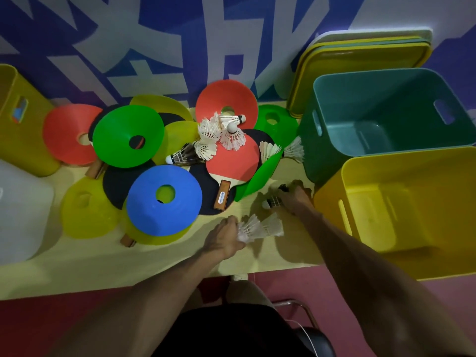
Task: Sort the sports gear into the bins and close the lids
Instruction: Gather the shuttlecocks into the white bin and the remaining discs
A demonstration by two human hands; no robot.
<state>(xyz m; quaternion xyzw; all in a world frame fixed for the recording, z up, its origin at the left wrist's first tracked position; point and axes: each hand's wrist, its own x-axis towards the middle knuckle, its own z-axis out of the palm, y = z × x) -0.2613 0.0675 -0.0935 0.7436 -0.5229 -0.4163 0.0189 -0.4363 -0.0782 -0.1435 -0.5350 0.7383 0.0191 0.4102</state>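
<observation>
**Clerk:** Item one, left hand [224, 238]: fingers curled round the narrow end of the white shuttlecocks [260, 226], skirts fanning toward three o'clock. How many are nested there cannot be told.

**Checker:** Item two?

**Clerk:** Right hand [293, 199], at one o'clock of the left: fingers closed over a dark shuttlecock [272, 202], close to the table [116, 266], its white cork pointing to nine o'clock.

**Checker:** Handling?

**Clerk:** Judged very light. The feather skirts are brittle and easily crushed. The cork base, or the stiff neck just above it, is the place to hold, with a soft pinch. Nested ones may slide apart.

**Checker:** Destinations?

**Clerk:** Yellow bin [412, 171] at three o'clock of the right hand, just beside it. Teal bin [373, 99] at one o'clock, behind the yellow. Both stand open. Lids [360, 55] lean stacked against the wall at twelve o'clock of the teal bin.

**Checker:** Stock outstanding?

**Clerk:** Shuttlecock cluster [221, 132] at eleven o'clock of the hands, lying partly on a red paddle [231, 161] below a red cone [224, 95]. Blue cone [154, 217] and green cone [116, 135] toward ten o'clock, overlapping more cones and paddles.

**Checker:** Their handling?

**Clerk:** Cones are judged light and flexible, best taken by the rim. Paddles are stiff, best taken by the handle.
</observation>
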